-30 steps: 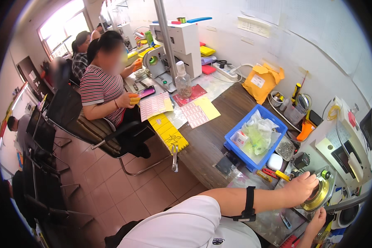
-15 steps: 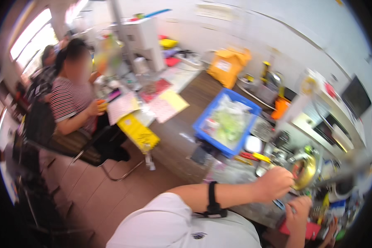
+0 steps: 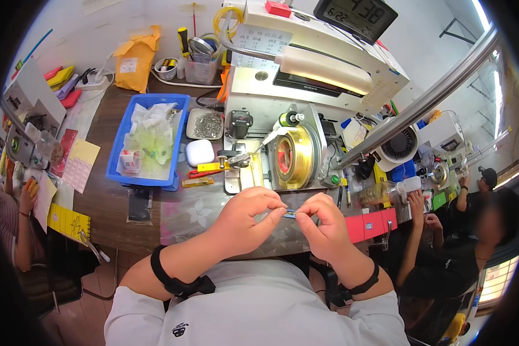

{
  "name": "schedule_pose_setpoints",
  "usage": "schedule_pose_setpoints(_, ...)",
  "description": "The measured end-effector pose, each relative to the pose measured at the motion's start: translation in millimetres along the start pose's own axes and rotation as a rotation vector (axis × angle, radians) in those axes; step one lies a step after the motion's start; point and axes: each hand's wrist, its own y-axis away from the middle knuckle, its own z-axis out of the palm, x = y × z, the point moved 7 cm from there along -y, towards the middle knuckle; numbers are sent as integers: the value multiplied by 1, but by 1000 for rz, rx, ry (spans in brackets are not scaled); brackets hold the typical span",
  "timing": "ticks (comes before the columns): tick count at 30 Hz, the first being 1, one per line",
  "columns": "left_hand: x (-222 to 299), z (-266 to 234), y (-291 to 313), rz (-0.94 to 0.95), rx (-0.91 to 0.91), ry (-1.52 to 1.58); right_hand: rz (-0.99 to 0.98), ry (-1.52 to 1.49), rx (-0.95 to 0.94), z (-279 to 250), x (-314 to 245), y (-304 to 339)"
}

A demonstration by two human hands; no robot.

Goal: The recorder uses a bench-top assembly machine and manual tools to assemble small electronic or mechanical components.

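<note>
Between my two hands is a small, thin strip (image 3: 290,214), bluish with a pale metallic look, too small to name. My left hand (image 3: 243,218) pinches one end of it between thumb and forefinger. Closed on the other end is my right hand (image 3: 327,226), also in a pinch. Both hands hover over the near edge of the workbench (image 3: 199,214). Just beyond them stands a bench machine with a large brass-coloured wheel (image 3: 292,158). Left of the wheel, a yellow-handled tool (image 3: 213,166) lies by a white rounded case (image 3: 200,153).
A blue tray (image 3: 114,155) holds plastic bags at the left, beside a dish of small metal parts (image 3: 206,124). A tubular lamp (image 3: 326,72) and a slanting metal pole (image 3: 421,98) rise over the bench. Co-workers sit at both sides; one's arm (image 3: 410,233) reaches in from the right.
The view has swung from the left side of the room to the bench and machine in front. My hands, apart before, now meet at the small strip.
</note>
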Motion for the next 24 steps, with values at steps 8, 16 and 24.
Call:
schedule_pose_setpoints(8, 6, 5, 0, 27, 2, 24, -31, -13, 8, 0, 6, 4)
schedule_pose_setpoints(16, 8, 9, 2, 138, -20, -111, -50, -12, 12, 3, 9, 4)
schedule_pose_setpoints(24, 10, 8, 2, 165, 1, -200, -50, -17, 15, 4, 11, 6)
